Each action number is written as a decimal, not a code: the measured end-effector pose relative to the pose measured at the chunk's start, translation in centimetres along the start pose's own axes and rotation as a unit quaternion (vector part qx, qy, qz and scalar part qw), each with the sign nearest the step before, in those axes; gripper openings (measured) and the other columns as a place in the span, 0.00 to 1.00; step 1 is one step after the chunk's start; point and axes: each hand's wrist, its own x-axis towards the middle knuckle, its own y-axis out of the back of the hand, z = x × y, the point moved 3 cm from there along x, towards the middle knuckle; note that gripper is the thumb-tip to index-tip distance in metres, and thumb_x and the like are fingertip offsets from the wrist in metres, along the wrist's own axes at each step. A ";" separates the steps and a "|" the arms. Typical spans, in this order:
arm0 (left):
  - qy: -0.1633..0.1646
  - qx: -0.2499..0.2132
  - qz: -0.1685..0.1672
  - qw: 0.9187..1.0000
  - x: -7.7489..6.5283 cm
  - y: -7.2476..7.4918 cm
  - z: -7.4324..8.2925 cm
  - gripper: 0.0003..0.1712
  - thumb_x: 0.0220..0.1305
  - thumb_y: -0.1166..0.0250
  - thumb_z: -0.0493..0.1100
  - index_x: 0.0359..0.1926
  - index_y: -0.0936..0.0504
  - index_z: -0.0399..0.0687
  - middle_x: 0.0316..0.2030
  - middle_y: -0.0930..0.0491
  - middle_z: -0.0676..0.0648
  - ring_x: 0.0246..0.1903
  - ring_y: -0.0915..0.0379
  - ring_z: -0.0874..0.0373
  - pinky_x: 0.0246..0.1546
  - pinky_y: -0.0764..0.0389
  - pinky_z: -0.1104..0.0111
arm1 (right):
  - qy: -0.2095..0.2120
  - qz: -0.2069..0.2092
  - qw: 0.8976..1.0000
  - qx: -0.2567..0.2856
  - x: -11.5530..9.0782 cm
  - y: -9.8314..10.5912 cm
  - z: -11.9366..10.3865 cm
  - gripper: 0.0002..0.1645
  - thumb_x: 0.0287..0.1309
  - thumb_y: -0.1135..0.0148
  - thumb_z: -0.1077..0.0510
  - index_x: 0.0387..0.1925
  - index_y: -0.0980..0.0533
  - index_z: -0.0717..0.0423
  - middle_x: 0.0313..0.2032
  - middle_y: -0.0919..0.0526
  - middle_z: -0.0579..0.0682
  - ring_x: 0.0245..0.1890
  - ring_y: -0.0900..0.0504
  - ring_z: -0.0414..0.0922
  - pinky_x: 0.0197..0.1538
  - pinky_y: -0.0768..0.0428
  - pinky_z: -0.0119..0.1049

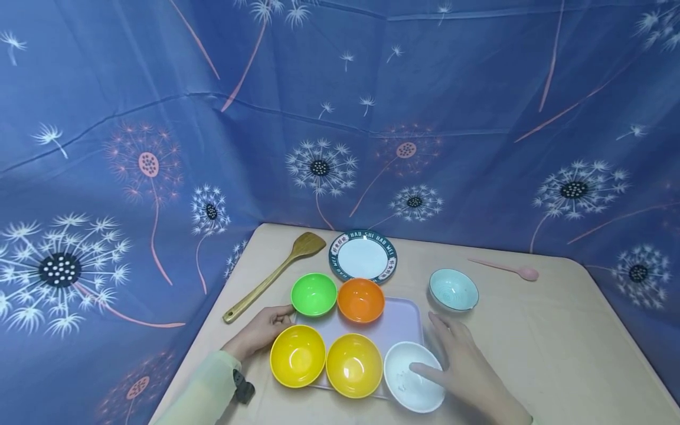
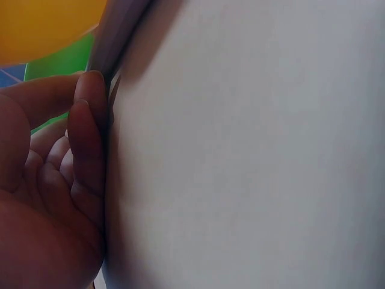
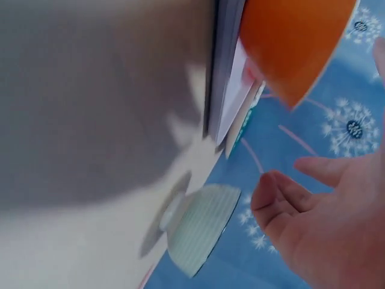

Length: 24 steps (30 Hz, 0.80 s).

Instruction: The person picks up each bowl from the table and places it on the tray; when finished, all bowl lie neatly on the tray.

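Observation:
My left hand [image 1: 261, 332] grips the left edge of a lilac tray [image 1: 405, 313], beside the green bowl [image 1: 313, 294]. In the left wrist view its fingers are curled at the tray's rim [image 2: 117, 33]. Also on the tray are an orange bowl [image 1: 361, 300] at the back and two yellow bowls [image 1: 297, 356] along the front. A white bowl [image 1: 413, 378] stands at the front right corner. My right hand [image 1: 467, 366] is held open with fingers spread by the tray's right side, its thumb over the white bowl. In the right wrist view it holds nothing.
A light blue bowl [image 1: 454, 289] stands right of the tray, with a pink spoon [image 1: 526, 273] behind it. A green-rimmed plate [image 1: 363, 257] lies at the back. A wooden spatula [image 1: 276, 274] lies at the left. Blue dandelion-print cloth [image 1: 319, 106] hangs behind the table.

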 end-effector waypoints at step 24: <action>0.003 -0.001 -0.010 1.000 -0.2 0.0 0.3 0.33 0.70 0.36 0.36 0.74 0.28 0.41 0.26 0.27 0.50 0.37 0.27 0.52 0.53 0.33 0.54 | 0.045 0.108 0.993 -0.026 8.4 4.2 8.7 0.69 0.51 0.24 0.28 0.72 0.39 0.78 0.63 0.35 0.80 0.64 0.38 0.76 0.59 0.34 0.75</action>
